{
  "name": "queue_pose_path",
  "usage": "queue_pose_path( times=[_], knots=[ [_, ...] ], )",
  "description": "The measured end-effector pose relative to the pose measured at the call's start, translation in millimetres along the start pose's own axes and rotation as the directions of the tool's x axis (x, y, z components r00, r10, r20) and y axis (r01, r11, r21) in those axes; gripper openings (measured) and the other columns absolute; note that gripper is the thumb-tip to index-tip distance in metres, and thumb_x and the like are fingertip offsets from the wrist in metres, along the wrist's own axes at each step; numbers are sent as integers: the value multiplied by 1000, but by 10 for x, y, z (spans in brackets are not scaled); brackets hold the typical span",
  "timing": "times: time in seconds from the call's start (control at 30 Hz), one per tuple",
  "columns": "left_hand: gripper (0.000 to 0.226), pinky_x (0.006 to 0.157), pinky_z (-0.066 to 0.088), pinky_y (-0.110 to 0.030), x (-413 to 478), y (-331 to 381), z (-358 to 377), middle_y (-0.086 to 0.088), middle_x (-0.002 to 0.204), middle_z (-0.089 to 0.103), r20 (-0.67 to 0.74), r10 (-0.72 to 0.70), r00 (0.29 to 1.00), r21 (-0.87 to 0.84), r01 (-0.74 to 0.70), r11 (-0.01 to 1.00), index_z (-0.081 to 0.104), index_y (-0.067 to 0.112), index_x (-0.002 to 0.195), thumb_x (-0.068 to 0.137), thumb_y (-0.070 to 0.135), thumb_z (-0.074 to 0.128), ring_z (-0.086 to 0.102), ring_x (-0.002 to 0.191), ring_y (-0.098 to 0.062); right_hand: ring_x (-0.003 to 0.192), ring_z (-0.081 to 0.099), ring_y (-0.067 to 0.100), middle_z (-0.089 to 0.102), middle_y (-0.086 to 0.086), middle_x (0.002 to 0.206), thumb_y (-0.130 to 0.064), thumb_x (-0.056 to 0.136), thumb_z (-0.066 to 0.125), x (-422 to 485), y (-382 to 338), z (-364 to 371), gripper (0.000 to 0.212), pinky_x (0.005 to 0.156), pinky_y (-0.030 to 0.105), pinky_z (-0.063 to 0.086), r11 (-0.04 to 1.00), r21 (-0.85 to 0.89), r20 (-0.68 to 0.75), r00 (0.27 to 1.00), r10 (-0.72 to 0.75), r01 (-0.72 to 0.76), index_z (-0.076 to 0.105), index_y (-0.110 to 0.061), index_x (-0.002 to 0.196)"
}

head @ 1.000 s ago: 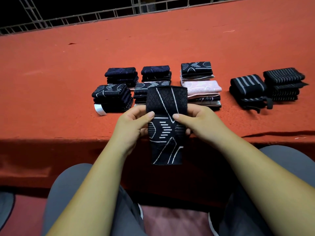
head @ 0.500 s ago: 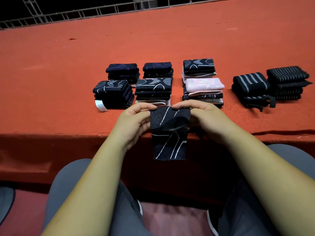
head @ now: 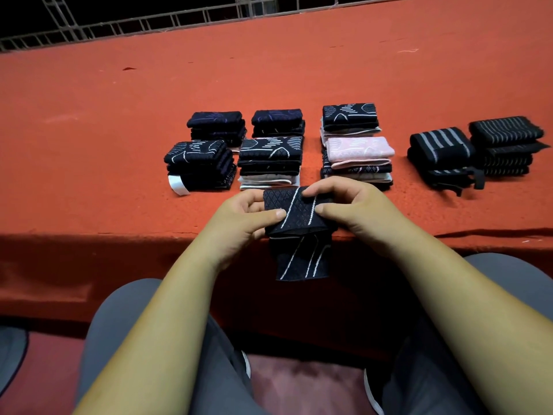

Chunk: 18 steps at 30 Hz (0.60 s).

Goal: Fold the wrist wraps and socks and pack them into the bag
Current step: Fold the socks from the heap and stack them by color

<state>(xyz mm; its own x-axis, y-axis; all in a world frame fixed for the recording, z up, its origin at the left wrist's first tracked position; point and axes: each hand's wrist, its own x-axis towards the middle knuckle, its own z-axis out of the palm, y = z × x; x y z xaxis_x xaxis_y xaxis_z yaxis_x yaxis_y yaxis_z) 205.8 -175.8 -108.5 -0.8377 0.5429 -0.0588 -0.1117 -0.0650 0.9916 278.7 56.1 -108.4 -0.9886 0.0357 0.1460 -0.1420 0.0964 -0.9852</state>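
Both our hands pinch one black knitted sock with thin white lines (head: 294,215). Our left hand (head: 239,220) grips its left edge with the thumb laid on top. Our right hand (head: 356,209) grips its right edge, thumb on top and fingers curled over the far side. The sock's upper part is folded over toward us and sits at the near edge of the orange-red cloth-covered table (head: 89,145). Its lower part hangs down in front of that edge, between our forearms.

Just beyond our fingers stand six stacks of folded socks in two rows. On the near left is a dark stack with white patterning (head: 199,163), with a white paper label (head: 178,184) sticking out at its near left corner. Behind it is a navy stack (head: 217,124), and to the right of that a second navy stack (head: 278,121). In the near middle is a black-and-white patterned stack (head: 270,160), whose lowest layers are pale. To its right is a stack topped by a pale pink sock (head: 359,148); our right hand's fingers hide part of its near foot. Behind that is a stack with a black patterned sock on top (head: 348,116).

Well to the right lie two piles of black wrist wraps with grey stripes, one nearer (head: 440,151) and one farther right (head: 505,142). A loose strap trails off the nearer pile.

Along the table's far edge runs a metal grille (head: 149,22) against darkness. Below the table our grey trousers (head: 134,339) show.
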Motion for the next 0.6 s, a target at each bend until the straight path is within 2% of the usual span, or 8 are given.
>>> queue_pose_path(
  times=[0.1, 0.17, 0.23, 0.3, 0.37, 0.47, 0.53, 0.6],
  knots=[
    [38, 105, 56, -52, 1, 14, 2, -22, 125, 74, -35, 48, 998, -12, -48, 999, 65, 1, 131, 94, -3, 72, 71, 119, -40, 97, 69, 13, 78, -3, 111, 4, 96, 68, -12, -20, 33, 49, 85, 31, 56, 997, 81, 4, 1000, -22, 21, 71, -30, 131],
    [38, 99, 58, -50, 1, 36, 28, -21, 127, 73, -68, 89, 994, -69, -94, 993, 64, 2, 131, 94, -4, 71, 72, 115, -36, 87, 66, 13, 77, -8, 99, -7, 98, 73, -5, -24, 36, 44, 74, 27, 54, 997, 82, 24, 1000, 7, -9, 66, -27, 136],
    [38, 95, 59, -45, -4, 61, 58, -20, 128, 73, -102, 122, 987, -128, -134, 983, 64, 2, 132, 94, -2, 69, 72, 113, -33, 72, 60, 10, 72, -8, 83, -15, 100, 74, 4, -24, 39, 21, 66, 24, 49, 999, -28, 84, 996, 25, -23, 71, -18, 120],
    [37, 93, 61, -40, -1, 82, 65, -18, 131, 73, -115, 137, 984, -147, -154, 977, 63, 1, 133, 97, 1, 67, 71, 116, -30, 63, 54, 10, 68, -7, 76, -16, 101, 72, 17, -3, 47, 6, 59, 24, 46, 996, -83, 87, 996, 35, -28, 74, -17, 107],
    [34, 94, 61, -39, -21, 99, 59, -16, 133, 72, -74, 122, 990, -101, -129, 986, 63, 0, 135, 102, 7, 63, 70, 121, -29, 67, 52, 18, 72, 3, 82, -16, 100, 73, 25, 14, 63, 11, 60, 30, 44, 998, -43, 42, 998, 38, -36, 75, -12, 110],
    [31, 101, 58, -44, -60, 84, 37, -12, 130, 74, 0, 40, 999, 63, -40, 997, 67, 7, 133, 105, 17, 63, 70, 123, -30, 88, 57, 29, 75, 27, 111, -24, 95, 76, 30, 44, 90, 27, 78, 45, 45, 998, 57, 0, 1000, 25, -25, 75, -10, 118],
    [26, 96, 61, -44, -70, 64, 36, -15, 122, 77, -18, 35, 999, 146, -32, 989, 71, 11, 128, 103, 17, 67, 74, 114, -26, 85, 56, 29, 77, 22, 108, -26, 95, 76, 29, 62, 79, 26, 74, 43, 43, 997, 68, -10, 1000, 23, -22, 75, -11, 117],
    [23, 88, 63, -41, -60, 46, 29, -20, 121, 76, -44, 59, 997, 153, -52, 987, 71, 11, 124, 101, 14, 69, 74, 106, -24, 71, 53, 23, 74, 8, 91, -23, 99, 75, 31, 60, 41, 17, 62, 33, 41, 999, 16, -6, 1000, 29, -29, 75, -12, 113]
  ],
)
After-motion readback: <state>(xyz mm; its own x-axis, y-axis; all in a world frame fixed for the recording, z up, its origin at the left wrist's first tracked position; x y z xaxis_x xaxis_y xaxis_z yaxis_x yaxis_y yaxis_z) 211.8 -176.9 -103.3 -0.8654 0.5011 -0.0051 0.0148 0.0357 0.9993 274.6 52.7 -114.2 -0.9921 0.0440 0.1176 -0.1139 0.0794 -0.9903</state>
